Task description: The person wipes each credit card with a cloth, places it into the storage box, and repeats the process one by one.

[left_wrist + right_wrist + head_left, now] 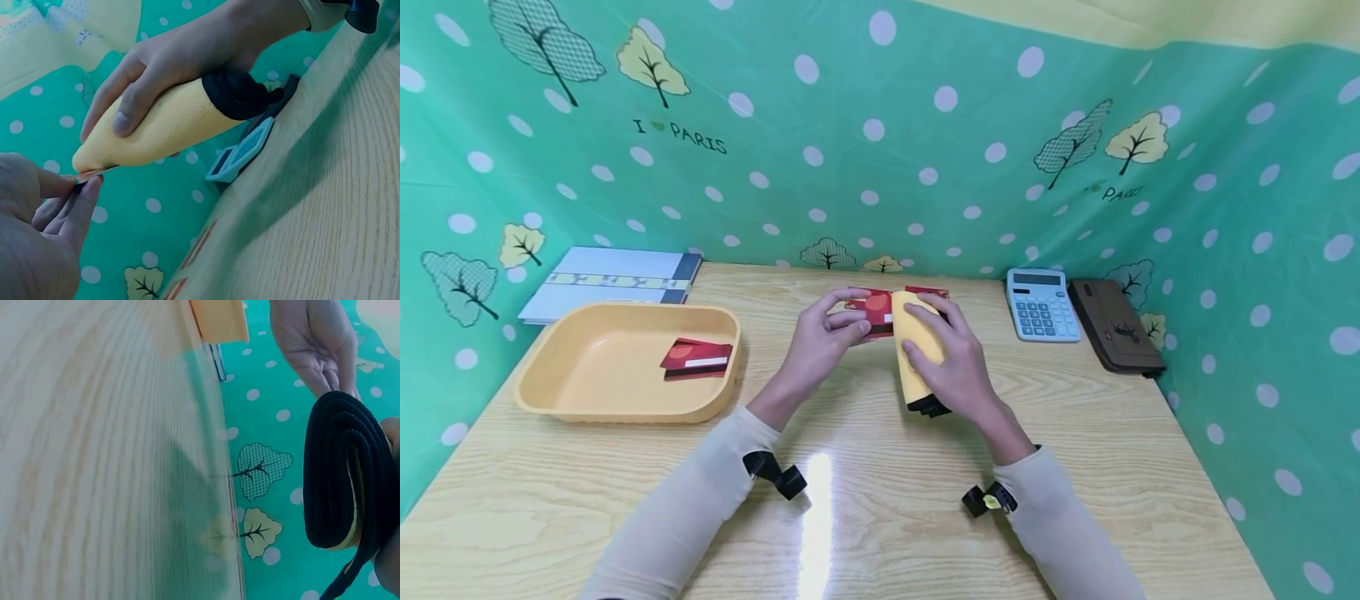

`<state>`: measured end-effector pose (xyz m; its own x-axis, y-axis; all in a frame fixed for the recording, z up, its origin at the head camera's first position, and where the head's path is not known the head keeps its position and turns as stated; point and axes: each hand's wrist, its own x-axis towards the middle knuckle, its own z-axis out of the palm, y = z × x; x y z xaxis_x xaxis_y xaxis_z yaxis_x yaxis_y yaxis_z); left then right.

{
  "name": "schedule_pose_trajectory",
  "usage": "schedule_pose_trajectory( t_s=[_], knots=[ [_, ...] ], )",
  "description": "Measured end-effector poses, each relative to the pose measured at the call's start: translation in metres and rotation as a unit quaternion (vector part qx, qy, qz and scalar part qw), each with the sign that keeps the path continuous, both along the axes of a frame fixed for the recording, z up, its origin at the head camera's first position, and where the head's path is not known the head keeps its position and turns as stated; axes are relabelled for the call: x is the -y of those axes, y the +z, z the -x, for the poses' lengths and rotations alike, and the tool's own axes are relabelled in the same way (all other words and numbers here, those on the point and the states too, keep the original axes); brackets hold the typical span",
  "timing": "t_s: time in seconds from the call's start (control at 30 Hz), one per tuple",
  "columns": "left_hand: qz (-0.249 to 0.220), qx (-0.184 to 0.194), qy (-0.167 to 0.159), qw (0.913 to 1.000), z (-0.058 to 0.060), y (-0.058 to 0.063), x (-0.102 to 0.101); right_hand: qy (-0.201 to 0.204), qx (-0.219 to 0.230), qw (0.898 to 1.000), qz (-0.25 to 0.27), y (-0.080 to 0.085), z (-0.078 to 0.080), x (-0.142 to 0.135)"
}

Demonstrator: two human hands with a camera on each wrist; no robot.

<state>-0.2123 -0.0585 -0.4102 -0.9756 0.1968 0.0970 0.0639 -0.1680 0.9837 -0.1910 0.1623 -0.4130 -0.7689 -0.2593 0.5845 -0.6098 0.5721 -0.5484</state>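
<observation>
My left hand pinches a red bank-type card by its left edge, between thumb and fingers. My right hand grips a rolled yellow cloth with a black lining. The roll slants upright above the table, its layered black end facing the right wrist camera. At the roll's far end the card touches or lies against the cloth, as the left wrist view shows; exactly how it meets the cloth is hidden. Behind the roll, part of another red card shows on the table.
A yellow tray on the left holds several red cards. Behind it lies a white and blue folder. A light blue calculator and a brown zipped pouch lie on the right. A green polka-dot curtain stands behind the table.
</observation>
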Motion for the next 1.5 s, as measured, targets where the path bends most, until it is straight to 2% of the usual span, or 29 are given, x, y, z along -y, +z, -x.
schedule_pose_trajectory(
  t_s=[0.27, 0.77, 1.17, 1.5],
  knots=[
    [-0.002, -0.001, -0.006, 1.0, -0.004, -0.001, -0.005, 0.021, -0.004, 1.0, 0.011, -0.001, -0.004, 0.005],
    [-0.013, -0.015, -0.014, 0.9997, -0.005, -0.004, -0.008, 0.036, -0.006, 0.999, -0.009, -0.001, -0.008, 0.011],
    [0.008, -0.012, -0.011, 0.9998, -0.005, -0.001, -0.005, 0.014, -0.001, 1.0, -0.026, -0.001, -0.004, 0.008],
    [0.044, -0.006, 0.004, 0.999, -0.005, 0.003, -0.001, 0.003, -0.005, 1.0, -0.018, 0.001, 0.0, 0.0]
  ],
)
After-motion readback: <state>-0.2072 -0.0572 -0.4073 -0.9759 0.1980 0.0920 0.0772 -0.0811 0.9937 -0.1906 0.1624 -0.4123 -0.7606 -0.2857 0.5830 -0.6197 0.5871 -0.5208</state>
